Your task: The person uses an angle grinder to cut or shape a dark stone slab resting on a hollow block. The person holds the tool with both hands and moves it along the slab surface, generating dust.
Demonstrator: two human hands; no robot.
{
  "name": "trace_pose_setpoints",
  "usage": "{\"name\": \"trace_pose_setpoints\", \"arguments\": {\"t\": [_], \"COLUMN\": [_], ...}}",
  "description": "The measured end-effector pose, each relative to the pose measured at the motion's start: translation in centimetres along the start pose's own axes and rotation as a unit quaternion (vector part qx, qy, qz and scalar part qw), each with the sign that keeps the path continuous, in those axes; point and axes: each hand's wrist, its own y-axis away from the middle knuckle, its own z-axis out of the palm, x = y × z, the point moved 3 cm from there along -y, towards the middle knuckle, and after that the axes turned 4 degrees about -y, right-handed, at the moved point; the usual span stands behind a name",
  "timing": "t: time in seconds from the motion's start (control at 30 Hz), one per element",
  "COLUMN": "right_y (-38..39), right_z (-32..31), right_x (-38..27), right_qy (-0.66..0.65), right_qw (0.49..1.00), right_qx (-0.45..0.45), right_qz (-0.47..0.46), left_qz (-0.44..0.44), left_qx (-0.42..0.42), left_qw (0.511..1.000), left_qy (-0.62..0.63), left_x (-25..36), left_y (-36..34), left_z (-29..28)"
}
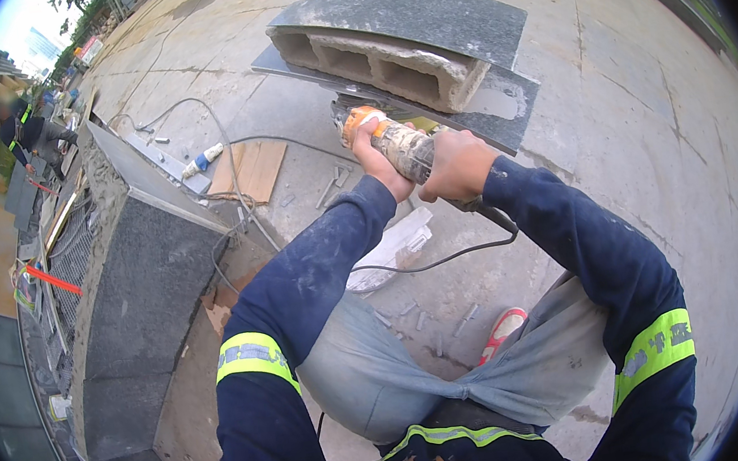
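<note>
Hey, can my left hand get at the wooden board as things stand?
Probably not right away: your left hand is wrapped around the power tool, as is your right hand. The board lies further left; only a cable seems to cross it.

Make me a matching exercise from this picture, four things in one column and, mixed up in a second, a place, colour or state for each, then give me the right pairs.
Column one:
1. Tool
2. Block
3. Board
4. Shoe

Column two:
A. Light brown, lying on the ground
B. Between two dark slabs
C. Red and white
D. Held by the left hand and right hand

Right pairs: 1-D, 2-B, 3-A, 4-C
</note>
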Motion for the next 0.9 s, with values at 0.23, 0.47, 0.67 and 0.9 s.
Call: {"name": "trace_pose_setpoints", "arguments": {"t": [0.23,0.47,0.67,0.9], "right_y": [1.9,2.6,3.2,3.4], "right_z": [-0.8,-0.6,-0.7,-0.6], "right_x": [-0.4,0.5,0.7,1.1], "right_qy": [0.018,0.013,0.012,0.01], "right_qw": [1.0,1.0,1.0,1.0], "right_qx": [0.003,0.012,-0.006,-0.012], "right_qz": [0.018,0.01,0.002,0.018], "left_qz": [-0.01,-0.003,-0.003,-0.017], "left_qx": [-0.005,0.012,0.009,0.0], "left_qw": [1.0,1.0,1.0,1.0], "left_qy": [0.001,0.011,0.019,0.015], "left_x": [-0.7,-1.5,-2.1,-2.5], "left_y": [0.9,1.4,1.7,2.2], "left_z": [0.6,0.9,1.0,1.3]}}
